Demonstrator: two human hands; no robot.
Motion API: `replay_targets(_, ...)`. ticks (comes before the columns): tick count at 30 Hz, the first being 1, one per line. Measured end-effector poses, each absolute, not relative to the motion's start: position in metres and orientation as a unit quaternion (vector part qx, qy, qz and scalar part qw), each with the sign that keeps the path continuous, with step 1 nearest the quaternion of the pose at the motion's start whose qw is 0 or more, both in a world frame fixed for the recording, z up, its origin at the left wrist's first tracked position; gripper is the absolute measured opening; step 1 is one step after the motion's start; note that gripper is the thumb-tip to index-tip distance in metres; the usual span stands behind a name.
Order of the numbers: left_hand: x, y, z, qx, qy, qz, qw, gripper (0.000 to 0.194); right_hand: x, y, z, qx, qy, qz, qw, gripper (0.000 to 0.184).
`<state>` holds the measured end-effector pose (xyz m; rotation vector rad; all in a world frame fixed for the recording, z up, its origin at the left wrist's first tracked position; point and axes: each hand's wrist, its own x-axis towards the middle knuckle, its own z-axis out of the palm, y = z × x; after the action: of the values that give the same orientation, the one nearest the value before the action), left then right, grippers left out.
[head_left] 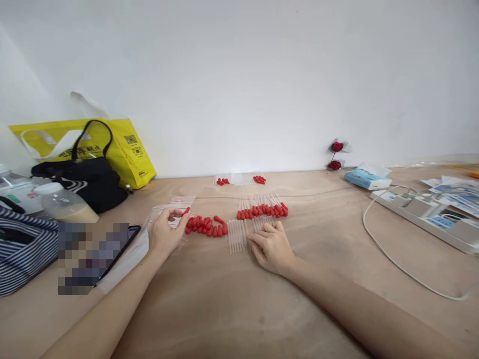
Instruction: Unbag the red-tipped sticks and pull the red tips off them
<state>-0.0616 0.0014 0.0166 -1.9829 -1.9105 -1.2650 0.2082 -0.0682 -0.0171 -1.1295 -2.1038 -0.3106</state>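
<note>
My left hand pinches a red rubber dropper bulb between thumb and fingertips. Just to its right lies a loose pile of red bulbs. My right hand rests on the table with its fingers bent together over a row of clear dropper tubes. Whatever its fingertips hold, if anything, is hidden. Behind that hand, droppers with red bulbs lie side by side, their clear tubes pointing toward the wall. A clear plastic bag lies under and behind my left hand.
Near the wall lies a clear bag with small red bulbs at both ends. On the left are a yellow bag, a black bag, a bottle and a phone. A tissue pack and power strip occupy the right.
</note>
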Motion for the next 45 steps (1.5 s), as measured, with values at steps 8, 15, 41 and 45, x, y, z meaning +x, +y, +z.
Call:
replay_targets(8, -0.061, 0.003, 0.017, -0.668, -0.675, -0.311, 0.034, 0.023, 0.211, -0.067, -0.019, -0.423, -0.812, -0.104, 0.389, 0.013)
replay_targets(15, -0.066, 0.006, 0.020, -0.643, -0.691, -0.325, 0.051, 0.030, 0.215, -0.070, -0.018, -0.410, -0.816, -0.094, 0.395, 0.012)
replay_targets(41, 0.069, 0.040, 0.032, -0.747, -0.656, -0.101, 0.030, 0.030, 0.250, -0.072, -0.016, -0.438, -0.782, -0.122, 0.427, 0.012)
replay_targets(45, 0.049, 0.015, 0.039, -0.765, -0.621, -0.153, 0.080, 0.027, 0.251, -0.071, -0.015, -0.442, -0.769, -0.145, 0.438, 0.012)
